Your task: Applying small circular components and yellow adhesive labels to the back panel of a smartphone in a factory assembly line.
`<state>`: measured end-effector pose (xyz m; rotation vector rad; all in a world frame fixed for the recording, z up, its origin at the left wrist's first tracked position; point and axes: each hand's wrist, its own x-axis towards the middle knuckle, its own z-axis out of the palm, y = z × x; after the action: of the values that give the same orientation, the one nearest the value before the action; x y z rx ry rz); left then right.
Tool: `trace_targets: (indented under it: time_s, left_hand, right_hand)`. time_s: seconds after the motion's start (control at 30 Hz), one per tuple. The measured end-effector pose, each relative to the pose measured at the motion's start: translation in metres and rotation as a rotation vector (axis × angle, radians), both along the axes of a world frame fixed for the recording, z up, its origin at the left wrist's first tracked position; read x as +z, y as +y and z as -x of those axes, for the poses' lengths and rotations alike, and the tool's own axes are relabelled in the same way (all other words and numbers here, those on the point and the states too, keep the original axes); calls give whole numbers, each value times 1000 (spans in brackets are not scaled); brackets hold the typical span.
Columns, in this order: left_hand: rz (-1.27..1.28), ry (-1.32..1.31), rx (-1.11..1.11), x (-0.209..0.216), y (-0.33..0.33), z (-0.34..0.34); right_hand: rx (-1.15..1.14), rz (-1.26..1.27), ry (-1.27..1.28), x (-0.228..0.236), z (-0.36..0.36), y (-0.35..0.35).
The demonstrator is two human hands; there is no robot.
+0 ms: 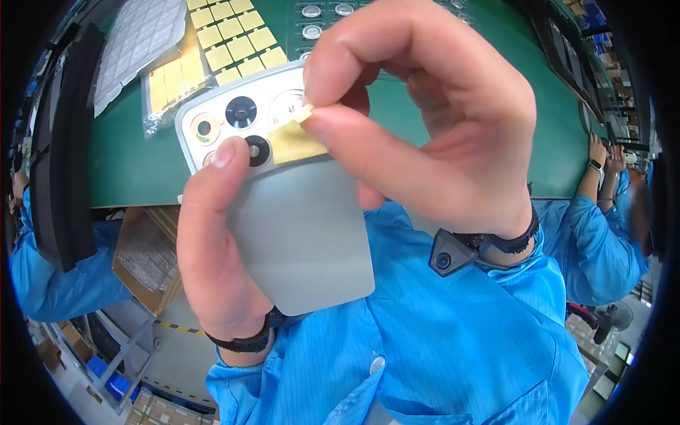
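Note:
My left hand point(212, 258) grips a grey phone back cover point(301, 234) from its left side, thumb laid near the camera area. The cover is tilted and held up above the table's near edge. A pale strip point(287, 85) across its top carries black lens rings point(241, 112) and a ring-edged hole point(204, 129). On the strip lies a yellow film piece point(294, 139), its upper right corner raised. My right hand point(446, 134) pinches that corner between thumb and forefinger. The fingers behind the cover are mostly hidden.
Sheets of yellow film pieces point(239, 48) and a clear plastic tray point(134, 53) lie on the green table point(552, 152). Several round parts point(312, 32) sit at the back. A cardboard box point(145, 258) stands lower left. Co-workers' arms point(591, 177) show at both sides.

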<state>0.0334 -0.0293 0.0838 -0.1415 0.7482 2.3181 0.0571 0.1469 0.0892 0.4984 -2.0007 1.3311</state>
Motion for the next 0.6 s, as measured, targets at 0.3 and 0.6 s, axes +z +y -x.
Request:
trace_targets:
  time_s: [0.3,0.6]
  left_hand:
    - [340,259,31,5,5,-7]
    - [361,373,-6,-8,5,-5]
  right_hand:
    - [-103,-87,-44,-1,-1,-6]
    - [-339,-282,52,-12,-4,-12]
